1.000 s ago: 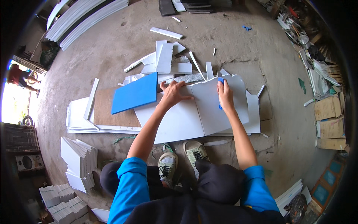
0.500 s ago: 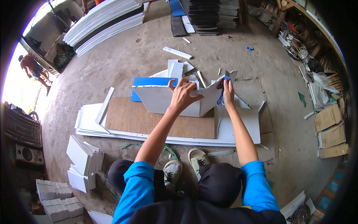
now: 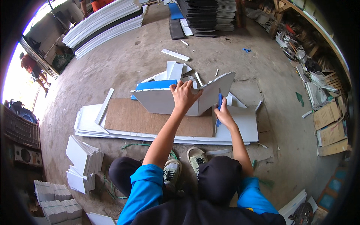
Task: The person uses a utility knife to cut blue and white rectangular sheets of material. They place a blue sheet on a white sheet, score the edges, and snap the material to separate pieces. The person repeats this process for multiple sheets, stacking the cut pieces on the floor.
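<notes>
A pale grey-white board [image 3: 161, 101] stands on its edge, bent at a crease into two wings, with a ragged upper rim. My left hand [image 3: 184, 98] is closed over that rim beside the crease, fingers hooked behind it. In my closed right hand [image 3: 225, 114] is a slim blue utility knife [image 3: 219, 99], held upright just in front of the right wing; its blade cannot be made out. Underneath lies a brown wooden board [image 3: 161, 122] on a stack of white sheets [image 3: 240, 129]. A blue sheet [image 3: 157, 84] shows behind the left wing.
White offcuts [image 3: 174, 69] lie beyond the board, and a narrow strip [image 3: 104, 107] rests at left. Bundled white pieces [image 3: 80, 161] stand near my left knee. Tall sheet stacks [image 3: 198, 18] are at the back; flattened cardboard [image 3: 328, 120] lines the right. Another person [image 3: 33, 71] bends at far left.
My right hand has come down and nearer to me with the knife, away from the right wing's upper rim. My left hand still grips the board, which has shifted slightly.
</notes>
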A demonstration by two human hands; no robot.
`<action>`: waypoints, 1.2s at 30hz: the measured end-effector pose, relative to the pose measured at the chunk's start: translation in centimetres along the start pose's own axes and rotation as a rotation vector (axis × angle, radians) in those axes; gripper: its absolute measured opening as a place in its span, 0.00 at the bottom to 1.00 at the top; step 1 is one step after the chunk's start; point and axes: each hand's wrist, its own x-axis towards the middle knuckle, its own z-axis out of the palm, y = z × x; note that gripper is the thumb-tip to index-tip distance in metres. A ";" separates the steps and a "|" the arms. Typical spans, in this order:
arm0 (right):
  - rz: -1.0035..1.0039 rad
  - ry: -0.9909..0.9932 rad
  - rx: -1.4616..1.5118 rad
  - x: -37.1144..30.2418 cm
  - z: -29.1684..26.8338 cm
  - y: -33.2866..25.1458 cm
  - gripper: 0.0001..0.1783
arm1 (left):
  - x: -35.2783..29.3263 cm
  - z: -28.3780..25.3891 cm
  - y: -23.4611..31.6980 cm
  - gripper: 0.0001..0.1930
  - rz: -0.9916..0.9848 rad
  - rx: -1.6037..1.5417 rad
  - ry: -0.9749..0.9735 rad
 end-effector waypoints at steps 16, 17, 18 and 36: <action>-0.109 0.194 -0.273 -5.5 0.4 -9.8 0.11 | -1.1 0.6 -0.7 0.21 0.082 0.108 0.005; -0.077 0.178 -0.345 -5.4 0.8 -9.6 0.11 | -1.1 0.6 -0.7 0.21 0.081 0.126 -0.009; -0.092 0.197 -0.345 -5.4 1.3 -9.6 0.11 | -1.1 0.6 -0.8 0.21 0.090 0.122 -0.020; -0.153 0.187 -0.501 -5.4 3.9 -10.0 0.12 | -1.8 0.4 -1.5 0.16 0.155 0.072 -0.051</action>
